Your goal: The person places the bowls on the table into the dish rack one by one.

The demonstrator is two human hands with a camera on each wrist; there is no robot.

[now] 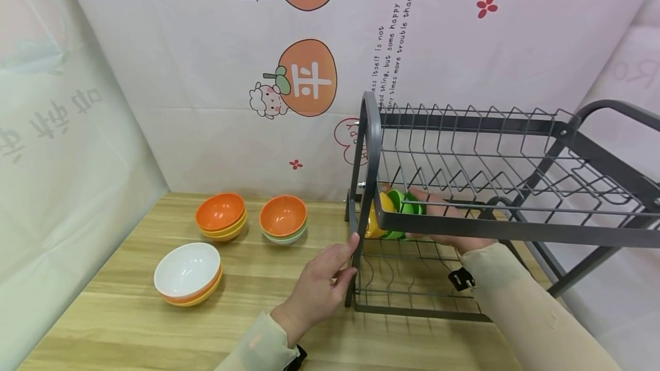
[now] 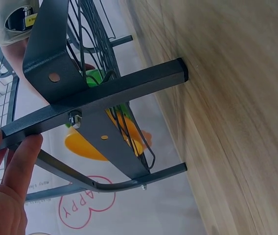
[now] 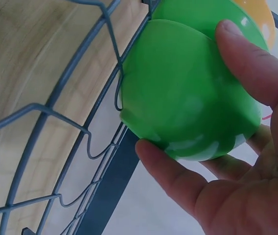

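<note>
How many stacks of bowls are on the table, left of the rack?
3: the back-left stack and the back-right stack, both orange on top, and the front stack, white on top.

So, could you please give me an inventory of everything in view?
Dish rack: one, dark grey, two-tiered, on the right of the table
Green bowls: at least two, green, in the rack's lower tier
Yellow bowl: at least one, beside the green ones
Back-left stack: one, orange bowl over yellow
Stack nearest the rack: one, orange bowl over pale green
Front stack: one, white bowl over orange and yellow
Table: one, light wood, beneath everything
Wall coverings: three sides, pale, printed
Sleeves: two, beige, on the forearms
Black devices: two, at the wrists
Left hand: one, bare, gripping the rack's left frame
Right hand: one, bare, holding a green bowl
</note>
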